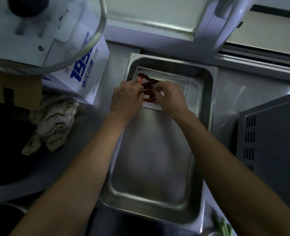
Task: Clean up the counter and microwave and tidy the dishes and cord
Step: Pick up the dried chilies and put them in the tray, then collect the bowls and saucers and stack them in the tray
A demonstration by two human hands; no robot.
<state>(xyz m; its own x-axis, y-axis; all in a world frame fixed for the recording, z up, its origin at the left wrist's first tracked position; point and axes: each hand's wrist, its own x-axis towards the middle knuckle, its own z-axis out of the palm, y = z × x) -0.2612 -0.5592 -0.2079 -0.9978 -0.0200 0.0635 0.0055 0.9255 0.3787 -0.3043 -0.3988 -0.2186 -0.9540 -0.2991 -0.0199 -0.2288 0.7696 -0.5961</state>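
So you've got a deep stainless steel tray (157, 167) sitting on the metal counter (229, 99), and at its far end there's a small white dish (175, 79) with dark red strips (149, 82) piled in it, sausage or dried peppers, can't tell which. Your left hand (125, 97) has its fingers curled down onto the strips, next to something orange-red (139, 80). Your right hand (170, 97) is pinching at the same pile with bent fingertips.

Around it: a crumpled, stained grey rag (52, 123) lies to the left, a white cardboard box (88, 72) with blue print behind it, and the vented grey side of the microwave (268, 142) on the right. The tray is smooth and shiny with rounded corners. A clear glass lid (89, 43) blocks the top-left corner.
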